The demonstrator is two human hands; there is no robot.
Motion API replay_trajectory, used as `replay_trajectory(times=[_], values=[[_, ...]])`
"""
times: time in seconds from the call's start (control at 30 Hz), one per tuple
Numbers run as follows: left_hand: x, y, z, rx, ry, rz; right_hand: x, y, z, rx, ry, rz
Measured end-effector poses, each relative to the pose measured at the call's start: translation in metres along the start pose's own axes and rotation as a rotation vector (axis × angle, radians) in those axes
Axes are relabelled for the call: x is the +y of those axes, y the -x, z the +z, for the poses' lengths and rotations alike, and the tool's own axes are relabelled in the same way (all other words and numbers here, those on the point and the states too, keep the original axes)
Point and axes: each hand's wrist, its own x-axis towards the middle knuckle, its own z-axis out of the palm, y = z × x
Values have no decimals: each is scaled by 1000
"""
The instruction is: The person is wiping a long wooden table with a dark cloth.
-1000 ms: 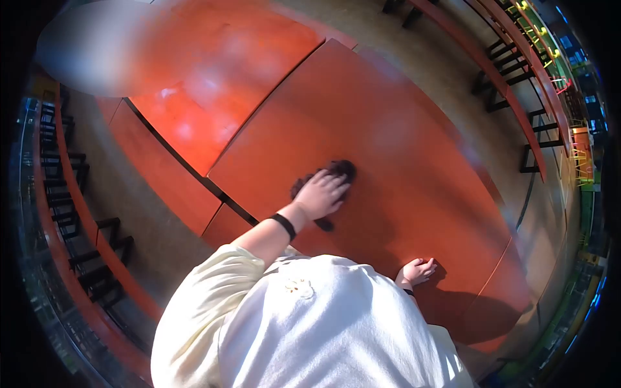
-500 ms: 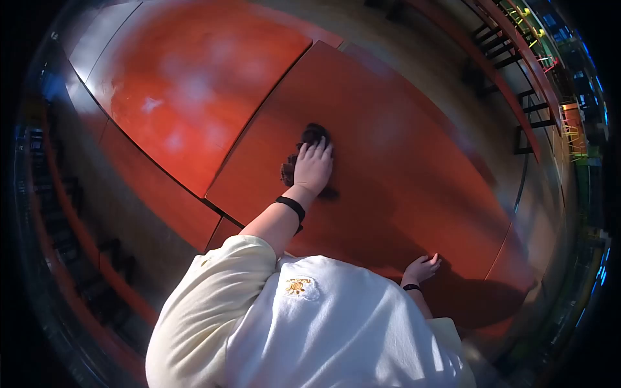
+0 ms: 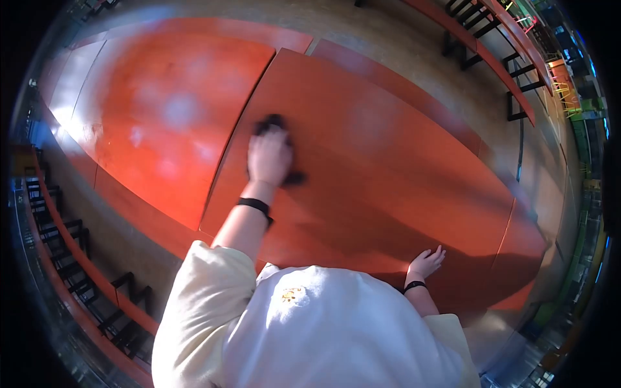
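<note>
My left hand lies over a dark, crumpled cloth on the red tabletop, pressing it down near the seam with the neighbouring table. Motion smears the hand and the cloth; dark edges show past the fingertips and by the palm. A black band circles my left wrist. Over at the right, close to my body, my right hand rests by the near edge of the tabletop with fingers stretched out and nothing in them.
A second red table adjoins on the left, shiny with glare. Red benches run along the far side and the left. More tables and benches stand at the upper right. My shadow falls across the tabletop.
My left hand has slid left across the tabletop with the cloth, toward the seam. The fingers of my right hand have straightened. The view has shifted a little.
</note>
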Motion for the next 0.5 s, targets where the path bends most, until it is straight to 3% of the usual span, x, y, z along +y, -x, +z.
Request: replay_trajectory(times=[0.07, 0.1, 0.2, 0.27, 0.3, 0.33, 0.37, 0.47, 0.5], values=[[-81, 0, 22, 183, -161, -173, 2, -4, 0, 3, 34, -14], [-87, 2, 25, 154, -243, -234, 2, -3, 0, 9, 11, -14], [-32, -10, 39, 110, -226, -265, 9, -5, 10, 20, -15, -16], [40, -33, 31, -187, -39, -192, 12, -4, 14, 29, 8, -7], [65, -31, 44, -43, 38, -2, 13, -3, 14, 29, 18, -6], [87, -34, 62, -108, 99, 114, 12, -2, 12, 29, 22, 6], [110, -29, 74, -51, 212, 206, 9, -1, 9, 25, 24, -10], [160, -22, 85, -263, 276, 440, 7, 1, 6, 20, 32, -32], [157, -22, 89, -234, 334, 516, 9, 1, 6, 9, 37, -45]])
